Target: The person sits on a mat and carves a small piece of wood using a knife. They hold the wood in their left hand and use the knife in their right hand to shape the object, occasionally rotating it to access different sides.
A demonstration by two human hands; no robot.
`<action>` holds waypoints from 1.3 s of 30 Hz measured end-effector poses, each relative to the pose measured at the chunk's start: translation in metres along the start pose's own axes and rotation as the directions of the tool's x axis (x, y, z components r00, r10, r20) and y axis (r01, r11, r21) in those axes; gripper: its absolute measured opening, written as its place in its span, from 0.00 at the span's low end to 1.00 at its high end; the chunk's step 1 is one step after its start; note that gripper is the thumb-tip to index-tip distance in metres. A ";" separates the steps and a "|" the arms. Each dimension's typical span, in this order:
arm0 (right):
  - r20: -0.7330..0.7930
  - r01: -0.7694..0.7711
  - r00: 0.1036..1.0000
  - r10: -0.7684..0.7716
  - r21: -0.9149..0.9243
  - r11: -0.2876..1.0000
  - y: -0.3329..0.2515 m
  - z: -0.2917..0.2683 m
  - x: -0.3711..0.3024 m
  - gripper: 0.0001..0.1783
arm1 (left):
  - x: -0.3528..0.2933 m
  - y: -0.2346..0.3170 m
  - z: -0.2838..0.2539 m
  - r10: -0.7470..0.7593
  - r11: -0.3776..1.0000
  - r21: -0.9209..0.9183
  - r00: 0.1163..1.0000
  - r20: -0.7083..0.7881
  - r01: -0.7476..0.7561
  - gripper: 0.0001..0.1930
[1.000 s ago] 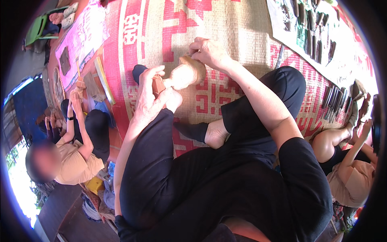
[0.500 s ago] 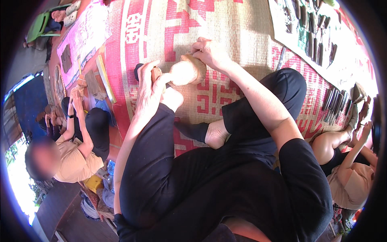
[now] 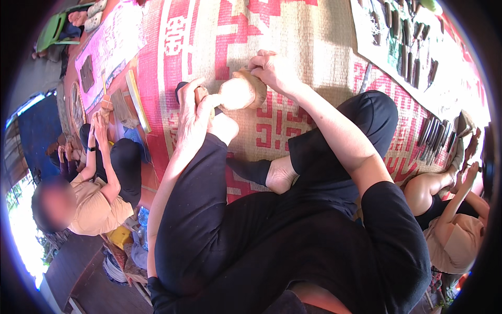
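Observation:
A pale, rounded piece, which looks like wood with a browner rim, is held just above the mat between my hands. My left hand is closed round a small brown piece, its thumb stretched to the pale piece's left side. Whether the brown and pale pieces are joined cannot be made out. At the upper right edge of the pale piece, my right hand is closed with bent fingers pinching there. Anything small between those fingertips is hidden.
Under me spreads a red and straw-coloured woven mat. Several dark-handled tools lie on a white sheet at the upper right, more dark tools below it. Two people sit at either side, a wooden block beside the left one.

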State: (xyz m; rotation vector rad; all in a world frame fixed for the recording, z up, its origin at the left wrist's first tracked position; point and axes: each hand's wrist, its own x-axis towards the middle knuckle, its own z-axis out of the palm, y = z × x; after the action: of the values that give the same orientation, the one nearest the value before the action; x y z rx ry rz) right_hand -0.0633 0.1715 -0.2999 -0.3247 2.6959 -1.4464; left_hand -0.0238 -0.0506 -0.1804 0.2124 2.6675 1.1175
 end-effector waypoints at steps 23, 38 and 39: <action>0.005 0.401 0.912 -0.409 -0.209 0.892 -0.052 0.005 -0.027 0.17 | 0.009 0.013 0.003 0.080 0.996 0.037 0.997 0.016 -0.080 0.24; -0.140 0.342 0.932 -0.334 0.032 0.939 -0.053 0.008 -0.020 0.15 | 0.011 -0.005 0.002 -0.018 1.000 0.005 1.000 0.003 0.018 0.22; -0.146 0.368 0.920 -0.364 -0.002 0.930 -0.053 0.009 -0.020 0.15 | 0.011 0.001 0.001 0.012 1.000 0.028 1.000 0.004 -0.012 0.22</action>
State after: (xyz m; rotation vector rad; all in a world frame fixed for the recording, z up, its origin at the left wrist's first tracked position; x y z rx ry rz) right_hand -0.0343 0.1403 -0.2615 -0.7911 2.8395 -1.6502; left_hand -0.0337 -0.0468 -0.1820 0.2351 2.6838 1.0823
